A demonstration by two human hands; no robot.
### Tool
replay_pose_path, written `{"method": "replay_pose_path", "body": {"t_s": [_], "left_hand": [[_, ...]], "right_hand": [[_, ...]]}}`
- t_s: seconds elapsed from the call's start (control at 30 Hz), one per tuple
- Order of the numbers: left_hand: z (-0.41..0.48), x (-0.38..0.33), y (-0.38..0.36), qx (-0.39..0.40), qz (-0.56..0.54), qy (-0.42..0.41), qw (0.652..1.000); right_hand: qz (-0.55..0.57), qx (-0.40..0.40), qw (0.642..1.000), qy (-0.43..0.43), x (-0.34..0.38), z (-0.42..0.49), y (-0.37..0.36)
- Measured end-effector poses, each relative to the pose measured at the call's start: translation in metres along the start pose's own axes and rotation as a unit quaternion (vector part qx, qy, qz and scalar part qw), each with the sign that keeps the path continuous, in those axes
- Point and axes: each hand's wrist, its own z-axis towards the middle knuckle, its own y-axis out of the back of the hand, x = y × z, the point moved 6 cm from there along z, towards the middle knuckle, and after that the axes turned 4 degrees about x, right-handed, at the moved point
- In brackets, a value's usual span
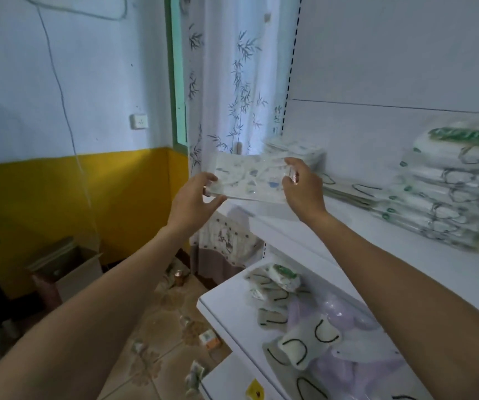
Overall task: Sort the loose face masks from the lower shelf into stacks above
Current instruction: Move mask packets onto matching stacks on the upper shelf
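– Between the two sets of fingers, what is held?
– One packaged face mask (pixel 250 179) in a clear wrapper, stretched flat in the air. The left hand (pixel 193 197) pinches its left short edge and the right hand (pixel 301 187) pinches its right short edge, thumbs and fingers curled onto the wrapper.
– What lies around those edges?
– Just beyond the right fingers (pixel 293 163) stands a far mask stack (pixel 299 148) at the left end of the upper shelf (pixel 348 226). The mask's lower long edge hangs above that shelf's front lip. Left of the left fingers (pixel 208 177) is open air past the shelf end, with a bamboo-print curtain (pixel 226 82) behind.
– And further right?
– A low flat stack (pixel 351 192) beside the right hand, then a tall stack (pixel 446 197), with bare shelf in front of both.
– Anything hard to see?
– The far stack is blurred and partly behind the right hand. Below the wrists, loose masks (pixel 278 284) lie on the lower shelf (pixel 226 307) over a lilac plastic bag (pixel 333 313); the right forearm covers some of them. The wrapper's print is unreadable.
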Motion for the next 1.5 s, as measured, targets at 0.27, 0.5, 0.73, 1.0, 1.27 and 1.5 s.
{"method": "replay_pose_path", "body": {"t_s": [0.27,0.5,0.73,1.0,1.27,1.5], "left_hand": [[0.136,-0.006,-0.085,0.016,-0.016,-0.063,0.998],[0.22,0.011,-0.128,0.011,-0.008,-0.1,0.995],[0.279,0.015,-0.163,0.053,-0.045,-0.143,0.987],[0.317,0.029,-0.208,0.134,-0.018,-0.177,0.975],[0.321,0.044,-0.207,0.188,-0.052,-0.196,0.961],[0.298,0.05,-0.185,0.16,-0.127,-0.243,0.948]], "right_hand": [[-0.071,-0.099,0.992,0.02,-0.05,0.117,0.033],[-0.135,-0.086,0.987,0.006,-0.075,0.181,0.027],[-0.167,-0.121,0.977,-0.047,-0.092,0.211,0.028],[-0.278,-0.056,0.93,-0.233,-0.139,0.226,0.007],[-0.282,-0.112,0.905,-0.298,-0.127,0.211,-0.005],[-0.414,-0.199,0.859,-0.227,-0.088,0.161,-0.006]]}}
